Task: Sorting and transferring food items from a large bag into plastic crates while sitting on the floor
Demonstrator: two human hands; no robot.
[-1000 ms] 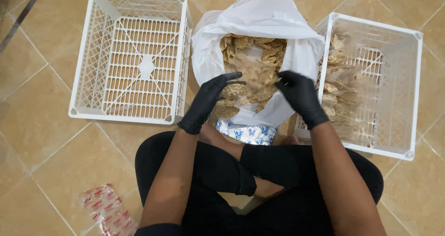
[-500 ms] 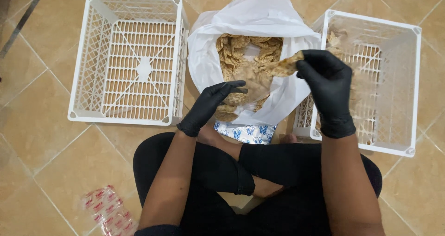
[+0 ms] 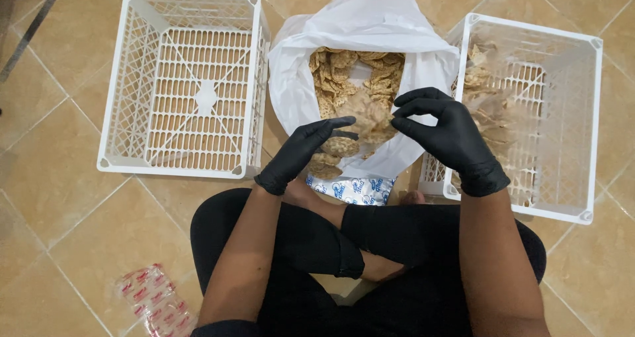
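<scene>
On the tan tiled floor (image 3: 73,244) the person sits cross-legged in black clothing, and everything lies around the white plastic bag (image 3: 360,29) just beyond the knees. Nearest, well to the left of the bag and cut off by the lower edge, lies a crinkled clear wrapper with red markings (image 3: 153,302). Just below the bag's mouth a blue-and-white patterned packet (image 3: 350,190) peeks out, mostly hidden by the bag and the legs. Over the bag's near lip, the left hand (image 3: 305,150) in a black glove has its fingers curled around a thin clear packet of crackers (image 3: 364,122), while the gloved right hand (image 3: 442,130) pinches the packet's top between thumb and forefinger; the film is hard to make out against the heap. Inside the bag sits a pile of flat, rough, golden-brown crackers (image 3: 344,72). Left of the bag stands a white lattice crate (image 3: 188,79); right of it a matching crate (image 3: 536,112) holds packed crackers, blurred behind film.
</scene>
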